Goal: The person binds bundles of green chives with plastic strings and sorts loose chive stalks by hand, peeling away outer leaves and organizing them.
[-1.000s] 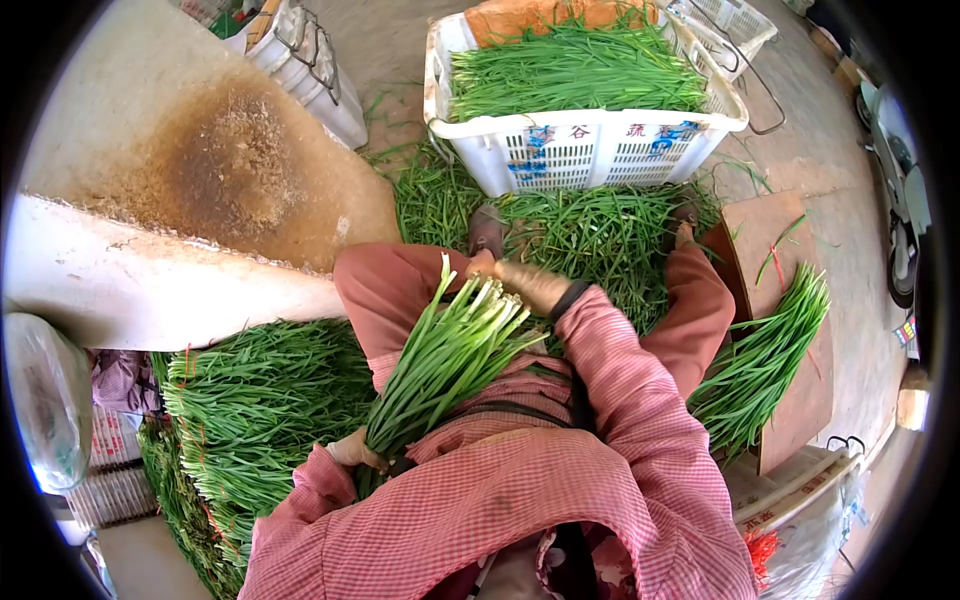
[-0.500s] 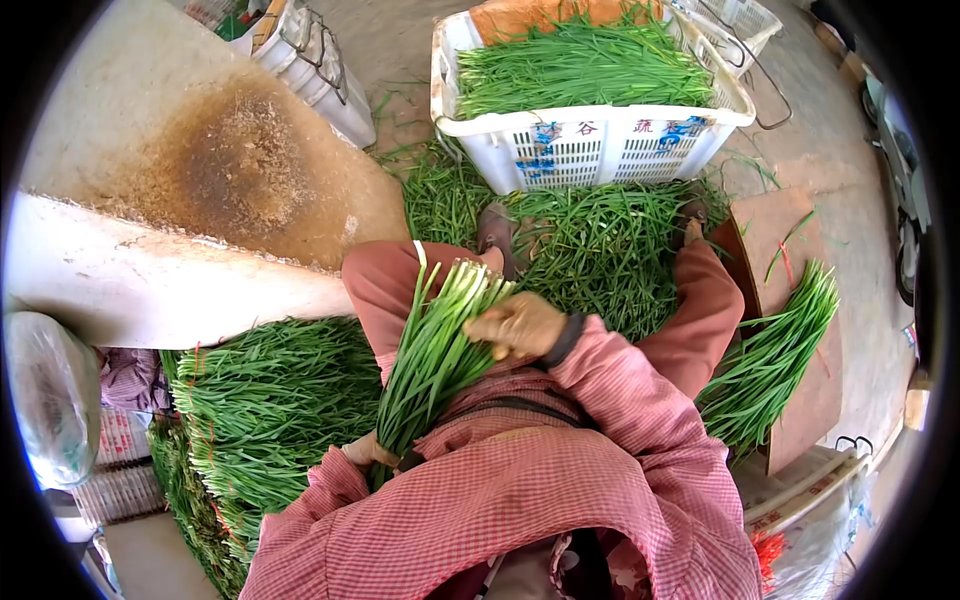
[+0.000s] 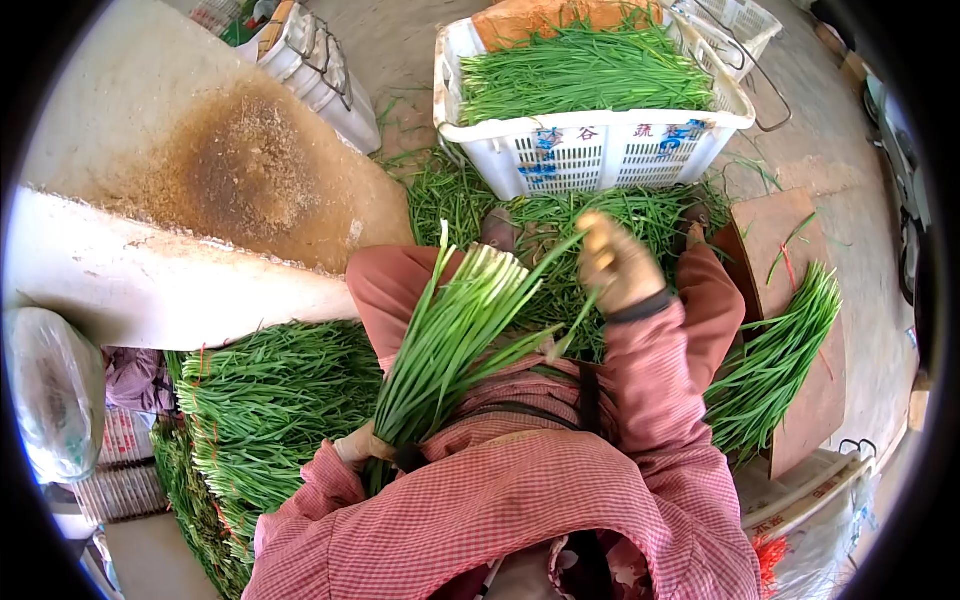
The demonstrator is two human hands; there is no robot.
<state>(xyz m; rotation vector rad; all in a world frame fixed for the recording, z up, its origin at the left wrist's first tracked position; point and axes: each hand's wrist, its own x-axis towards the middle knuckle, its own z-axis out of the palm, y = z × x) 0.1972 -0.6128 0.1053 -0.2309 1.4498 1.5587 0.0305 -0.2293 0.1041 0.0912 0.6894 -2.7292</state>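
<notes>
My left hand (image 3: pixel 366 445) is closed around the lower, leafy part of a bunch of garlic chives (image 3: pixel 440 345). The bunch slants across my lap, its pale cut ends pointing up and away from me. My right hand (image 3: pixel 622 265), smeared by motion, is raised to the right of the bunch with its fingers pinched together. A few loose chive blades (image 3: pixel 572 325) trail from it, between the hand and the bunch. Beyond my feet, a white plastic crate (image 3: pixel 600 150) holds a heap of green chives (image 3: pixel 590 75).
Tied chive bundles (image 3: pixel 270 410) are stacked at my left, beside a stained pale slab (image 3: pixel 250 170). Loose chives (image 3: pixel 460 200) litter the floor around my feet. At right, another chive bunch (image 3: pixel 780 360) lies on a brown board (image 3: pixel 815 400).
My right hand has moved away from the bunch, up and to the right, drawing a few blades out. The left hand keeps its hold, and the bunch's top has spread slightly.
</notes>
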